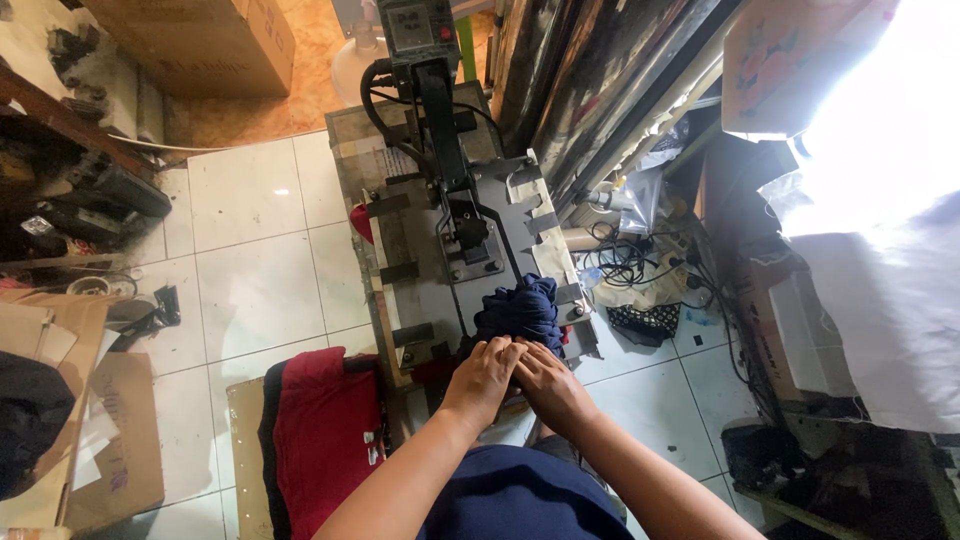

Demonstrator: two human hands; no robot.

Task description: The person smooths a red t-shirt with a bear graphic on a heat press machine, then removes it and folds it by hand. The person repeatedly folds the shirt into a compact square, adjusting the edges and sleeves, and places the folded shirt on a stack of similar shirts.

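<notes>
At frame centre, left hand (483, 375) and right hand (545, 382), side by side, each grip pinching bunched dark-blue cloth (520, 312) on grey metal heat-press surface (425, 300); fingertips buried in folds, cloth's shape unclear.

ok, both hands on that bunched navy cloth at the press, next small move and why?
Probably pull the navy cloth flat: it sits bunched on the heat press near edge, with the left hand and right hand both at its near hem.

One head-worn camera looks steeply down from above, close over the heat press (455, 215), which stretches away toward twelve o'clock.
</notes>
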